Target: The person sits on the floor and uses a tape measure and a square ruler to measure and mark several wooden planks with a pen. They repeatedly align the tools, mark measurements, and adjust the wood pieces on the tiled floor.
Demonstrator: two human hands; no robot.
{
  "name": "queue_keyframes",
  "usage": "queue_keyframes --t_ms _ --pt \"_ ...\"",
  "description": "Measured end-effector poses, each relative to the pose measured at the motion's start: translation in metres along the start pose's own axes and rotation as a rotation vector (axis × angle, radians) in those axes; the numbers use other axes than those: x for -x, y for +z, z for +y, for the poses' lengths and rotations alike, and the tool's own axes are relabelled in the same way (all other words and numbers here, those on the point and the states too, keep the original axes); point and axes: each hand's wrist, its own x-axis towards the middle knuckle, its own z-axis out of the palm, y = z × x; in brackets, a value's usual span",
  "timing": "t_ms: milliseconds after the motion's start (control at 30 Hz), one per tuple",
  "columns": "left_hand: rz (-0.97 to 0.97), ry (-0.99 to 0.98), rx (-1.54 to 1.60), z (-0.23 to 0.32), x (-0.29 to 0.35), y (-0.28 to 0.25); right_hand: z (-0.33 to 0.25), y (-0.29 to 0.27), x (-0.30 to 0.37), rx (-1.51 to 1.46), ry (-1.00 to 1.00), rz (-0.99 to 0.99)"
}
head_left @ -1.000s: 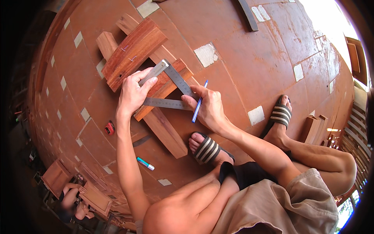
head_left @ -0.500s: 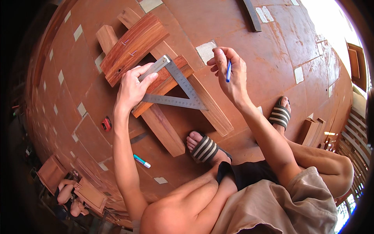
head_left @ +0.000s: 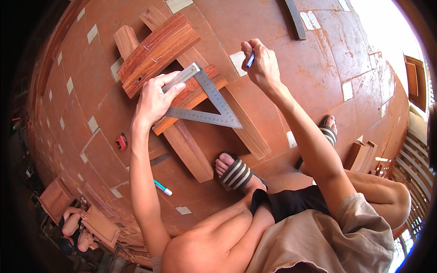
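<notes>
My left hand [head_left: 154, 101] is closed on the stock of a metal triangular try square [head_left: 213, 93], whose graduated blades reach out over the wood. Under it lies a reddish wooden block [head_left: 193, 99], set across two long wooden rails [head_left: 186, 150]. Behind that block, a curved wooden piece [head_left: 157, 51] with two pale marks rests across the same rails. Up and to the right, apart from the wood, my right hand [head_left: 263, 66] is closed around a blue pen [head_left: 250, 60]; part of the pen is hidden by the fingers.
A red tape measure [head_left: 121, 142] and a teal-and-white pen-like item [head_left: 162, 187] lie on the floor left of my left forearm. A dark bar [head_left: 293, 19] lies at the far side. Wood pieces [head_left: 359, 154] stand at right. Another person [head_left: 75, 230] sits at lower left.
My right hand has moved up and slightly left, turning so the pen points differently. My left hand keeps the try square in about the same place on the block.
</notes>
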Motion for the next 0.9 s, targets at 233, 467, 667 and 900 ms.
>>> queue_keyframes --t_ms 233,467,667,900 --pt "-0.043 -0.098 -0.021 0.018 0.004 -0.005 -0.007 0.026 -0.006 0.142 -0.029 0.012" --pt "-0.041 -0.126 0.034 0.024 0.003 -0.004 0.002 0.043 0.0 0.146 -0.172 0.184" --pt "-0.024 -0.086 0.015 0.019 0.004 -0.003 0.002 0.048 0.001 0.16 -0.186 0.217" --pt "-0.04 -0.099 0.021 0.019 0.003 -0.004 0.003 0.049 0.0 0.19 -0.147 0.217"
